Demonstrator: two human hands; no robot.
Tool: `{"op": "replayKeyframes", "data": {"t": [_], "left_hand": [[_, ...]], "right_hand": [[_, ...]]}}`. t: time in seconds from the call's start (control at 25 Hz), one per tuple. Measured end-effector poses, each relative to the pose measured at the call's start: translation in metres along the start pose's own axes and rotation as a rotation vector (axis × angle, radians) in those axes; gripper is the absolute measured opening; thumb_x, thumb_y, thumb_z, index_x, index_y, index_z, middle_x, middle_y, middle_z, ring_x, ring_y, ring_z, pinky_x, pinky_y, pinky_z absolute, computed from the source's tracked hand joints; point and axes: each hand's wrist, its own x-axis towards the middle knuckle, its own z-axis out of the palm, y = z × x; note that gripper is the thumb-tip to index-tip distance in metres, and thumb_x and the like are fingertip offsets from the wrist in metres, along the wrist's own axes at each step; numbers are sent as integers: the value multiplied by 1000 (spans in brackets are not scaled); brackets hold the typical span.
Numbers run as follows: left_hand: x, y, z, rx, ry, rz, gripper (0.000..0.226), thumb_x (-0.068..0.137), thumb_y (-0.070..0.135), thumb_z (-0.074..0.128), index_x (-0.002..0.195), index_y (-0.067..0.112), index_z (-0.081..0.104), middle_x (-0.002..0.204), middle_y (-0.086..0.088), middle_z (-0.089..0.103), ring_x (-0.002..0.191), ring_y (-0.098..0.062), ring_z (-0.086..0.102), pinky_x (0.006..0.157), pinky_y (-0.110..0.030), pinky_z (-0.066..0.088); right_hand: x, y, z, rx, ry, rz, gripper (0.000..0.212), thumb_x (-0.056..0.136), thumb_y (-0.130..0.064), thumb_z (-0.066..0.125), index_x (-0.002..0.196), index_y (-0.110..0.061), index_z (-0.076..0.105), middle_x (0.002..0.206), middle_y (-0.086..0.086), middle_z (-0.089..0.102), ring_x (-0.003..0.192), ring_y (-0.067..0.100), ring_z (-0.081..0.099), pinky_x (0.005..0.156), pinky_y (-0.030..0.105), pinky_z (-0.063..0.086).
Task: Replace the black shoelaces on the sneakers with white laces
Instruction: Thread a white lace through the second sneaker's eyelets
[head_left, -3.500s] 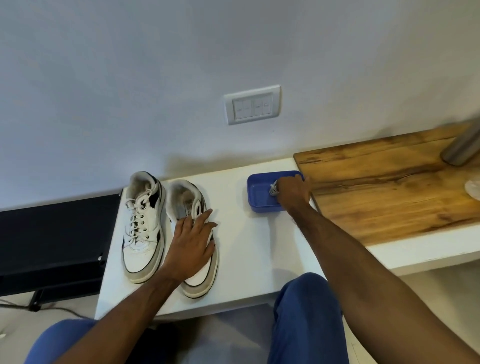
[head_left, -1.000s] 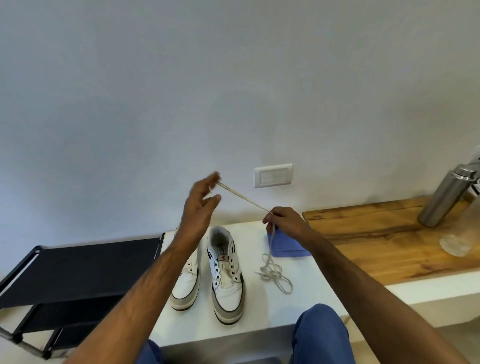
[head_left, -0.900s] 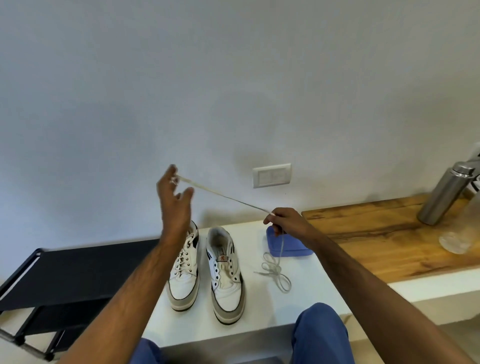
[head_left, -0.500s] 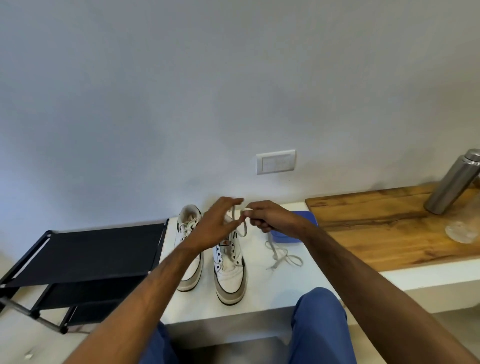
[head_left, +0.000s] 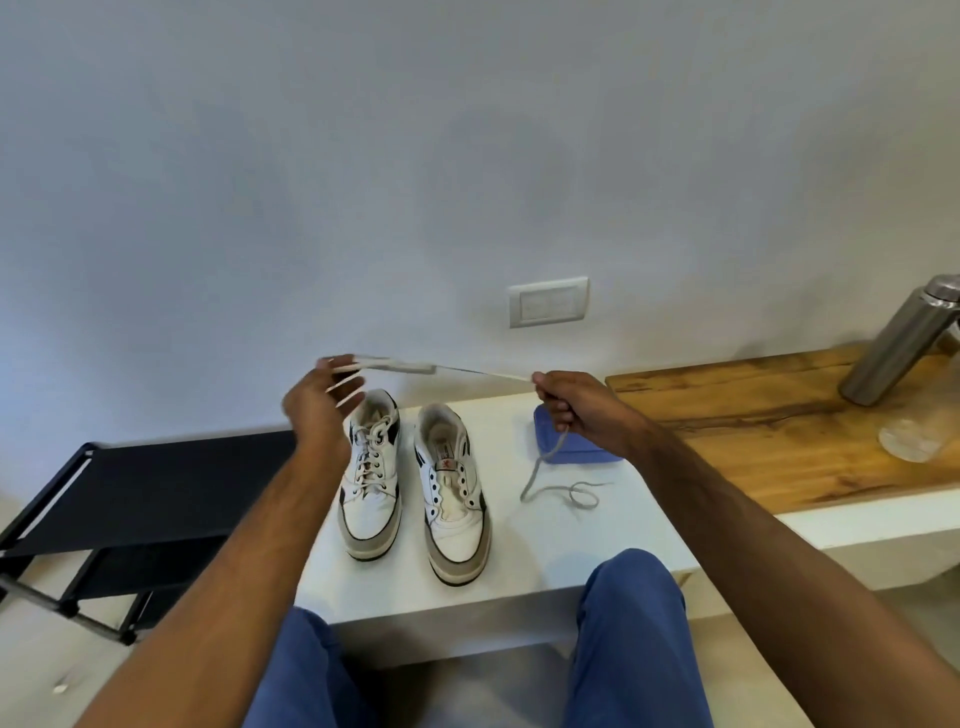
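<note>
Lace (head_left: 467, 370) taut, near-level (left-right), both hands.

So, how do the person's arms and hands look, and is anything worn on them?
Both arms are bare from the hands up to where they leave the picture: no sleeves show. The left hand and the right hand wear no gloves, and no ring, watch or bracelet can be seen on the fingers or wrists. The only clothing in view is blue trousers on the knees below.

both hands, left hand (head_left: 318, 410) and right hand (head_left: 582, 410), stretch a white lace (head_left: 467, 371) above two sneakers (head_left: 413, 483).
</note>
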Motion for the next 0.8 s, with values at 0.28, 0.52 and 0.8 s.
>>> {"op": "replayKeyframes", "data": {"t": [0.28,0.52,0.8], "left_hand": [[-13,-12,-6,327,-276,62,22,98,21,60,111,12,76,108,-9,76,91,-23,69,73,-30,53],[-43,-29,49,958,-898,403,7,96,24,68,101,27,72,97,8,68,88,-5,66,80,-24,53],[-22,-20,39,647,-233,329,23,100,23,57,87,14,74,79,0,73,61,-3,65,61,-29,51]], "right_hand": [[5,12,0,-72,-80,5,25,106,-14,50,108,-6,73,66,-4,45,59,11,34,56,26,25],[4,-24,41,-160,-276,-106,20,104,-10,52,113,2,66,73,2,59,56,8,44,53,19,35],[5,-22,-4,-197,-109,-67,26,102,-23,61,108,-1,72,62,-3,40,56,10,32,53,23,27]]}}
